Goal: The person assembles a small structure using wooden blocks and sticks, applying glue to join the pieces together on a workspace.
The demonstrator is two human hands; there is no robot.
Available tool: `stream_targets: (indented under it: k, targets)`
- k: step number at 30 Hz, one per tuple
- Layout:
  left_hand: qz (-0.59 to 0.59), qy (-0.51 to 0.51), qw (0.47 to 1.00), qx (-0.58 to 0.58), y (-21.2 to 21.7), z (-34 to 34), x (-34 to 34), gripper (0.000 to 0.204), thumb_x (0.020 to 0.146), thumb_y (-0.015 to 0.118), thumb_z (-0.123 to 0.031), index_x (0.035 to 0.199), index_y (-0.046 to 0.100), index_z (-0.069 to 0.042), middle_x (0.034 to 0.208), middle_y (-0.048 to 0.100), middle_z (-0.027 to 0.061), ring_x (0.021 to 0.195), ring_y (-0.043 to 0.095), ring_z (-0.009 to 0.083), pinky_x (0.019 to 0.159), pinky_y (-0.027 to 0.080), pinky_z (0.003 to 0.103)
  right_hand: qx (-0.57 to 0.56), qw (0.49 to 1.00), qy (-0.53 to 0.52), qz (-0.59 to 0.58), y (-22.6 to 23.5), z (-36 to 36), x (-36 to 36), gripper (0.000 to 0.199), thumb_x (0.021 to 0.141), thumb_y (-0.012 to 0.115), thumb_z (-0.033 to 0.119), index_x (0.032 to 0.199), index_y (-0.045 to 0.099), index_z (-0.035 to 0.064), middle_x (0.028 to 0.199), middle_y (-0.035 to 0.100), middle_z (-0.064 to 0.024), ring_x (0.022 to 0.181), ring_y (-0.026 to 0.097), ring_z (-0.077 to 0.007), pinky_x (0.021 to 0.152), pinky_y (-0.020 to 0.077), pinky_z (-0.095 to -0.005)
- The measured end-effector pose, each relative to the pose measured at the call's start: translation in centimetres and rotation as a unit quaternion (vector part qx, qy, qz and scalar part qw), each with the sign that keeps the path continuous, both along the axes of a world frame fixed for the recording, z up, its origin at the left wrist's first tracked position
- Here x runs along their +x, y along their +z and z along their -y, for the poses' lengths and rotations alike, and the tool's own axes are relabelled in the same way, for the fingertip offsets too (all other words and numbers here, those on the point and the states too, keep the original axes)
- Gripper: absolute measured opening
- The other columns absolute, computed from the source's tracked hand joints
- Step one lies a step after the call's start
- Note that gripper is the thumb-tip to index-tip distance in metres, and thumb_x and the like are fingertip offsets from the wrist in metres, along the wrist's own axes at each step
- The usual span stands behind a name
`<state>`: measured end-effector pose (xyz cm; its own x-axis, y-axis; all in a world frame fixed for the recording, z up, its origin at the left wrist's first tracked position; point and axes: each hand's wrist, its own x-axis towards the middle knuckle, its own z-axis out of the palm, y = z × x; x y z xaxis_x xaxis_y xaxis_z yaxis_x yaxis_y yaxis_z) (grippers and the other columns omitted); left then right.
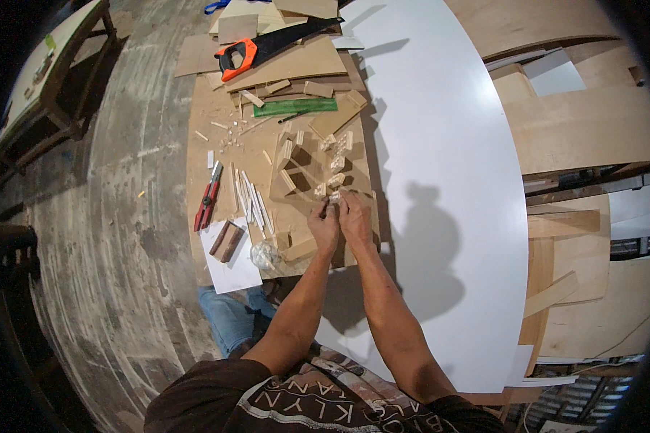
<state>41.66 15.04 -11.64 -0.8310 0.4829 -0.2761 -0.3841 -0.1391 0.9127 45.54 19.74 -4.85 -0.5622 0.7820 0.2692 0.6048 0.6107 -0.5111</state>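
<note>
At the right edge of a wooden work board, my left hand (324, 225) and my right hand (357, 222) are close together. The fingers of both are pinched at a small pale wooden piece (334, 196), which they partly hide. Just beyond my fingertips stand several small wooden blocks (337, 164), some with light bits along their tops. To their left are more upright plywood blocks (287, 153), casting shadows. Left of my left hand lie thin white strips (251, 204) and a red utility knife (209, 200).
A handsaw (267, 50) with an orange handle lies on wood sheets at the far end, above a green strip (296, 107). Nearer are a brown block (227, 242) on white paper and a crumpled clear ball (265, 255). A large white panel (440, 123) extends rightward.
</note>
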Motion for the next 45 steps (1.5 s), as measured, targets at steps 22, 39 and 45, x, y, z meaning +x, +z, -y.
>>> stream_targets:
  k: [22, 39, 45]
  targets:
    - [-0.003, 0.009, 1.000, 0.012, 0.2, 0.4, 0.0, 0.034, 0.090, 0.060, -0.008, 0.119, 0.064, 0.009, 0.101, 0.068, 0.0151, 0.095, 0.063, 0.0191, 0.083, 0.050, 0.030, -0.042, 0.998, -0.029, 0.047, 0.1, 0.2, 0.0, 0.020, 0.090, 0.053, 0.008, 0.104, 0.064, -0.0020, 0.096, 0.065, -0.0246, 0.091, 0.063, -0.0436, 0.074, 0.0509, -0.0490]
    - [-0.143, -0.548, 0.824, 0.008, 13.2, 15.3, -7.6, 0.024, 0.093, 0.063, -0.019, 0.090, 0.069, 0.004, 0.071, 0.063, 0.0049, 0.067, 0.054, 0.0085, 0.061, 0.046, 0.029, 0.057, 0.969, -0.230, -0.068, 2.3, 8.1, 6.0, 0.020, 0.086, 0.068, 0.011, 0.102, 0.065, -0.0002, 0.090, 0.067, -0.0158, 0.077, 0.067, -0.0274, 0.068, 0.0528, -0.0380]
    - [-0.150, -0.702, 0.678, 0.159, 16.0, 25.5, -19.9, 0.021, 0.095, 0.063, -0.018, 0.092, 0.068, 0.002, 0.075, 0.064, 0.0042, 0.066, 0.056, 0.0089, 0.060, 0.047, 0.028, -0.001, 0.878, -0.476, -0.048, -1.1, 24.4, 7.9, 0.020, 0.087, 0.070, 0.012, 0.081, 0.054, 0.0008, 0.074, 0.059, -0.0118, 0.067, 0.057, -0.0264, 0.066, 0.0482, -0.0374]
